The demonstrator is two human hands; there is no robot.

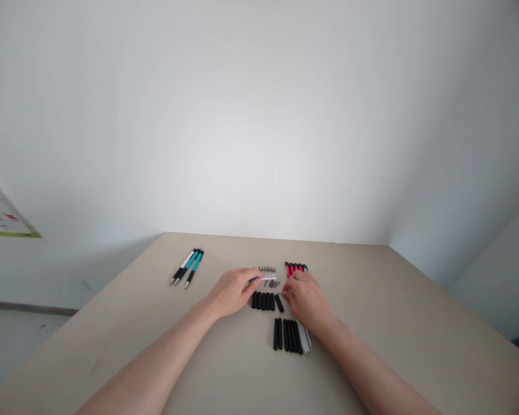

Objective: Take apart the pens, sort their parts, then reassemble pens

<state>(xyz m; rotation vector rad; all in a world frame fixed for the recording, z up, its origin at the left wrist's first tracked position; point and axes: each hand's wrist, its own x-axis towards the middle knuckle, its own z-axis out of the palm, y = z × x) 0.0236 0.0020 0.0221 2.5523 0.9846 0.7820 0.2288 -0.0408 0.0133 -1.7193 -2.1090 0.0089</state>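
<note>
My left hand (236, 291) is closed in a pinch on a dark blue pen barrel, with a thin white refill (269, 279) sticking out to the right. My right hand (306, 300) has its fingers pressed together beside small springs (273, 284); a tiny thing at its fingertips is too small to make out. Below the left fingertips lies a row of black pen grips (263, 301), with one tilted grip (279, 302) at its right end. Metal pen tips (267, 269) are lined up behind the refill. Pink barrels (294, 267) lie partly hidden behind my right hand.
Three pens (188, 267), with teal and white barrels, lie at the table's left. Nearer to me are several black tubes (288, 335) and white refills (305, 339), partly under my right wrist. The beige table (225, 369) meets a white wall (259, 144) at the back.
</note>
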